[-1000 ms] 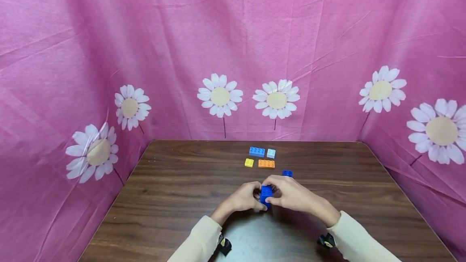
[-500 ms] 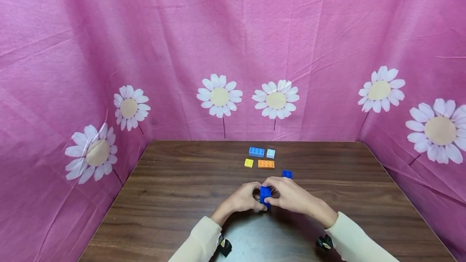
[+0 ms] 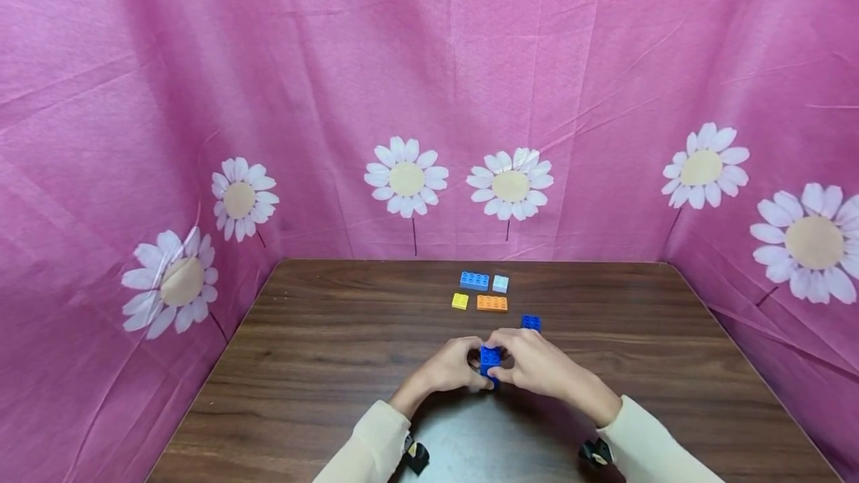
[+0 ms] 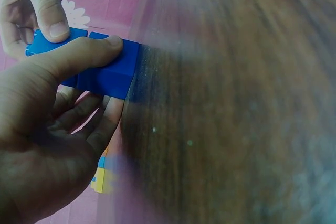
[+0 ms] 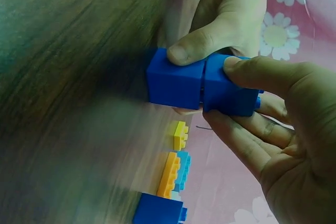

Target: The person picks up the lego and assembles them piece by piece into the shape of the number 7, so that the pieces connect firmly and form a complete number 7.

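Two dark blue toy building bricks stand one above the other on the table, a thin, uneven seam showing between them. My left hand (image 3: 446,365) grips the lower brick (image 5: 173,85), thumb on its near side and fingers behind. With thumb and fingers, my right hand (image 3: 537,362) pinches the upper brick (image 5: 228,95), whose studs face up in the head view. Just beyond the right hand lies another dark blue brick (image 3: 531,322), its near part hidden by that hand.
Farther back on the wooden table (image 3: 322,364) lie a lighter blue brick (image 3: 474,280), a pale blue brick (image 3: 500,284), a yellow brick (image 3: 459,301) and an orange brick (image 3: 492,303). A pink flowered curtain (image 3: 376,80) encloses the back and sides.
Both hands keep their grips at the same spot. The right forearm has shifted slightly inward, to the left, and the upper brick has tipped or settled very slightly.
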Tool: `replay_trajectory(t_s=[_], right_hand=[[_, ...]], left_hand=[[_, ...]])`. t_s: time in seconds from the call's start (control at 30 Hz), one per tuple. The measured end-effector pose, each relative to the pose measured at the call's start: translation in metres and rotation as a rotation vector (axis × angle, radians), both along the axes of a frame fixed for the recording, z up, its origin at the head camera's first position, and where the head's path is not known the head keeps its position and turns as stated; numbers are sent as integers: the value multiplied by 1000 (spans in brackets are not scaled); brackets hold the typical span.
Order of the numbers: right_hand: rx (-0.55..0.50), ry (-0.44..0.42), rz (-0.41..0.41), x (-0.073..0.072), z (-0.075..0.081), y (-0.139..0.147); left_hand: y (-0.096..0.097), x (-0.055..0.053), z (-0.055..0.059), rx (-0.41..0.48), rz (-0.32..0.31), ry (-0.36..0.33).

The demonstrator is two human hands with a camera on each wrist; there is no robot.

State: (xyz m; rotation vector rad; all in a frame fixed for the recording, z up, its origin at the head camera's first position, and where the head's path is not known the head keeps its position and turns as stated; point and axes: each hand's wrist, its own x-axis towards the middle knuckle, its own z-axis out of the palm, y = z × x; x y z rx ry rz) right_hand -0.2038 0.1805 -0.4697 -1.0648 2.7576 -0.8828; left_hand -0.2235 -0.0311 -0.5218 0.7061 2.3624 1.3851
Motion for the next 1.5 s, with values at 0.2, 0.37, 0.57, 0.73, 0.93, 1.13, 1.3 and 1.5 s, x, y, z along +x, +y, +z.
replay_trajectory(t_s=[0.2,0.37,0.57,0.73,0.93,1.13,1.3,1.5], right_hand=[[-2,16,-23,-1,-1,-2],[-22,6,-26,-2,1,-3],[-40,-6,-50,-2,-2,-3],[-37,-6,-61,0,-3,0],[-25,-22,-60,1,-2,1],[-27,-31,1,-3,-4,8],[-227,-126,7,-11,-8,37],[-471,-90,-187,-29,-20,74]], left_hand=[[0,-1,0,7,10,14],[0,-2,-1,18,7,12],[-1,-1,0,13,11,-2],[1,3,0,5,1,1],[1,3,-1,29,-31,6],[-1,4,-1,31,-23,25],[2,8,-1,-11,-2,30],[2,12,2,-7,25,39]])
